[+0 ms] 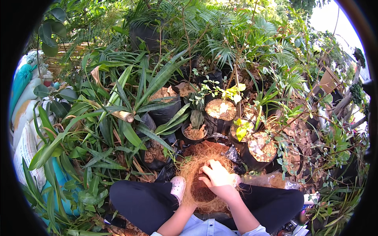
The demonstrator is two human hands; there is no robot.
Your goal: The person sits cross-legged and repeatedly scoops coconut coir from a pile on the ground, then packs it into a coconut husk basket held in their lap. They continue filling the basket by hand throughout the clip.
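A nest-shaped mass of brown coir fibre (189, 188) lies between my bent legs, with dark reddish-brown soil-like material (202, 191) in its hollow. Over the hollow and the far right rim is my right hand (218, 176), its fingers curled and spread apart, with nothing visible between thumb and forefinger. Of my left hand (190, 204) only the wrist area shows at the near left side. The fibre hides its fingers, so its grip cannot be made out. Just beyond the nest is a patch of loose reddish-brown material (203, 147) with black plastic around it.
Black plant bags (166, 112) and a small potted cactus (196, 125) stand close ahead. Long-leaved plants (159, 79) crowd the left, near stacked sacks (28, 118). A cut bamboo pole (125, 116) points inward. Thin branches (295, 118) reach in from the right. Pale pink clogs (177, 188) flank the nest.
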